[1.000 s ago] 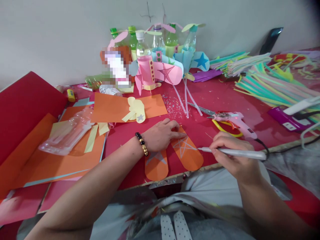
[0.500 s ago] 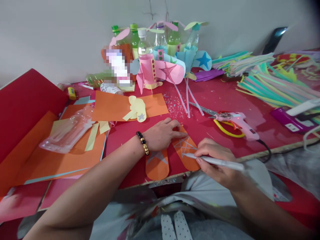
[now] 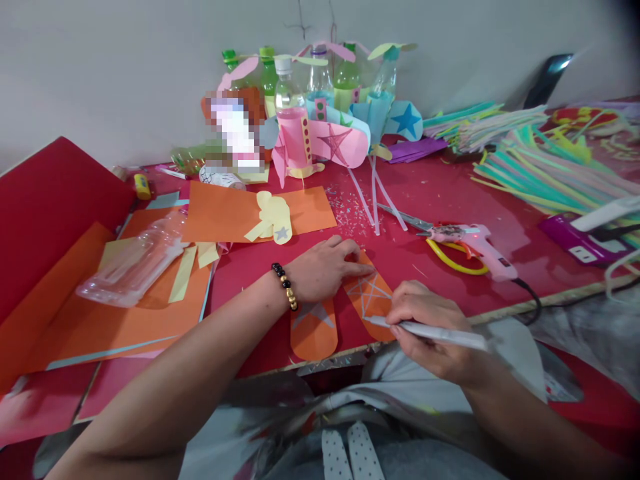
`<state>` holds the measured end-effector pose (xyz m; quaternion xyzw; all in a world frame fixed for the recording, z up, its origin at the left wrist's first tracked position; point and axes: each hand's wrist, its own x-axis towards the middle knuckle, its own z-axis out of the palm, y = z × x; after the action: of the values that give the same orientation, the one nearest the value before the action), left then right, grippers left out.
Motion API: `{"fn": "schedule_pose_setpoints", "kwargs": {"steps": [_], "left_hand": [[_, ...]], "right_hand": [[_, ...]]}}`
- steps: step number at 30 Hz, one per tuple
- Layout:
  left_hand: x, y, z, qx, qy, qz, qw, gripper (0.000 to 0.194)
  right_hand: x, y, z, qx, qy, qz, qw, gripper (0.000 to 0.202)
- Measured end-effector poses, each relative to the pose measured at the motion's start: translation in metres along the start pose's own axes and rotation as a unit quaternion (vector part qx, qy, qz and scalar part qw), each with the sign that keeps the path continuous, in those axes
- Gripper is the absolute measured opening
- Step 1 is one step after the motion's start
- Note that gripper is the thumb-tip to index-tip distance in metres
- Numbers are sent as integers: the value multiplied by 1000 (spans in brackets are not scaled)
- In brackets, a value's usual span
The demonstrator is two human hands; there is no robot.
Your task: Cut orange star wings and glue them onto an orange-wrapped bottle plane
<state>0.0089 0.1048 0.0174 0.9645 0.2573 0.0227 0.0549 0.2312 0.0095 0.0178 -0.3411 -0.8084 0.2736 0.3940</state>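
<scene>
My right hand (image 3: 427, 323) grips a white marker pen (image 3: 443, 335), its tip touching an orange paper strip (image 3: 370, 311) with a rounded end. On that strip are the silver outlines of a star. The fingers of my left hand (image 3: 323, 267) are stretched out, the index fingertip resting on the strip's far end. Beneath the left palm lies a second orange paper piece (image 3: 314, 340) bearing a silver-grey star, partly covered by the hand. A beaded bracelet (image 3: 285, 287) circles my left wrist.
Paper-decorated bottles (image 3: 295, 133) stand along the wall. A pink glue gun (image 3: 483, 247) and scissors (image 3: 410, 220) lie to the right, with pipe cleaners (image 3: 555, 173) beyond. Orange sheets (image 3: 150, 327) and a flattened plastic bottle (image 3: 135, 267) lie left. The table's front edge runs near my lap.
My right hand and the marker pen have shifted slightly down, the tip now lower on the strip, at a lower point of the star. My left hand has stayed in place.
</scene>
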Motion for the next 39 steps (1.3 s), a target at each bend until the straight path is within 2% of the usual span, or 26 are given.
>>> {"fn": "schedule_pose_setpoints", "kwargs": {"steps": [8, 16, 28, 34, 39], "left_hand": [[-1, -1, 0, -2, 5, 8, 1000, 51], [0, -2, 2, 0, 10, 14, 1000, 52], [0, -1, 0, 0, 8, 11, 1000, 50], [0, -1, 0, 1, 7, 14, 1000, 51], [1, -1, 1, 0, 11, 13, 1000, 51]], "right_hand": [[-1, 5, -1, -19, 27, 26, 999, 9], [2, 8, 0, -28, 50, 8, 998, 11], [-1, 11, 2, -7, 31, 13, 999, 11], [1, 11, 2, -32, 56, 19, 998, 11], [-1, 11, 1, -6, 45, 10, 999, 9]]}}
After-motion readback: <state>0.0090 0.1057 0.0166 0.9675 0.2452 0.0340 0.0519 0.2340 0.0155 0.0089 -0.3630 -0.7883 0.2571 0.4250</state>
